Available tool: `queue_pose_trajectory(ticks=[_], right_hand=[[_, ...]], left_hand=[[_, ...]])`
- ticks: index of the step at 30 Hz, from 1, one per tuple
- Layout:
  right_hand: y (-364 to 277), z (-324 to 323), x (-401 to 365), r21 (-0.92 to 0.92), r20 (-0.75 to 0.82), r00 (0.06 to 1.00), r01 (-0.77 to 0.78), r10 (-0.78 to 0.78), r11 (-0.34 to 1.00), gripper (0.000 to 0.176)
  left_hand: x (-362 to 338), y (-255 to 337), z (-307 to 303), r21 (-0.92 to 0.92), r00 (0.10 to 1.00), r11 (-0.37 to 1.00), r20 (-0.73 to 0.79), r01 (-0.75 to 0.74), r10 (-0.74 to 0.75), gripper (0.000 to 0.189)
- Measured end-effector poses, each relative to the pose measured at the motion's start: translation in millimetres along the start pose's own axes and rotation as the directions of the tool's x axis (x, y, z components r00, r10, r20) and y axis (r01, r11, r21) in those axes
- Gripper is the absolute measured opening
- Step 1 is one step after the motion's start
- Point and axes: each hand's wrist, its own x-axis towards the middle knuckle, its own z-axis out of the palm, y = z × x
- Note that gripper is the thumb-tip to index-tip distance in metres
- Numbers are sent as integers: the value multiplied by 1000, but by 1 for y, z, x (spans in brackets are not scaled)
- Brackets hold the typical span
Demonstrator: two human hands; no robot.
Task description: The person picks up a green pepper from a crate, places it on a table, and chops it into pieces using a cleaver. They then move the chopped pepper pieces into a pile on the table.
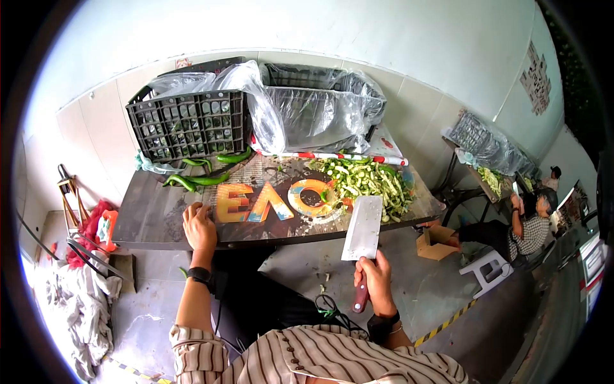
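Observation:
My right hand (pixel 376 281) is closed on the dark red handle of a cleaver, in front of the table's edge. The cleaver's wide blade (pixel 363 229) points away from me, its tip at the near side of a heap of chopped green peppers (pixel 368 185). At the table's front edge, my left hand (pixel 199 225) rests on the dark tabletop (pixel 150 217) with its fingers apart, holding nothing. Beyond it lie several whole green peppers (pixel 204 180). Large printed letters (pixel 268 203) show on the board between the peppers and the heap.
Behind the peppers stand a black crate (pixel 188 125) and a plastic-lined crate (pixel 313 118). A cardboard box (pixel 437 243) and a white stool (pixel 487 274) are on the floor at right, near a seated person (pixel 527 230). Grey cloth (pixel 80 313) lies at left.

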Motion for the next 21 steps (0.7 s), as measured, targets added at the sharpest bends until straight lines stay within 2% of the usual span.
queue_pose_trajectory(ticks=[3, 6, 9, 10, 12, 14, 16, 21], right_hand=[[-1, -1, 0, -40, -3, 998, -60, 60, 997, 8], [-10, 2, 3, 3, 80, 984, -157, 157, 988, 9], [-20, 16, 18, 35, 356, 913, -225, 198, 974, 18], [-19, 22, 25, 19, 427, 875, -262, 229, 965, 26], [-15, 44, 41, 48, 525, 820, -297, 228, 954, 26], [-10, 67, 62, 47, 606, 763, -317, 225, 947, 23], [-9, 95, 85, -29, 659, 725, -240, 200, 970, 15], [6, 153, 143, -175, 714, 642, -222, 279, 959, 15]], left_hand=[[-4, 0, -1, 11, 1000, 1000, -5, -17, 17, 26], [-6, 0, -7, 25, 1000, 999, 2, -29, 29, 28], [-1, 0, -8, 3, 999, 999, -13, -49, 49, 29], [-4, -3, -8, -7, 998, 998, -18, -59, 59, 29], [-5, -1, -9, -7, 998, 998, -14, -63, 63, 28], [-6, 2, -12, -12, 999, 999, 5, -36, 36, 29], [-5, 0, -13, -12, 998, 998, 9, -61, 61, 28], [-9, -3, -12, 5, 998, 998, 8, -69, 69, 27]])
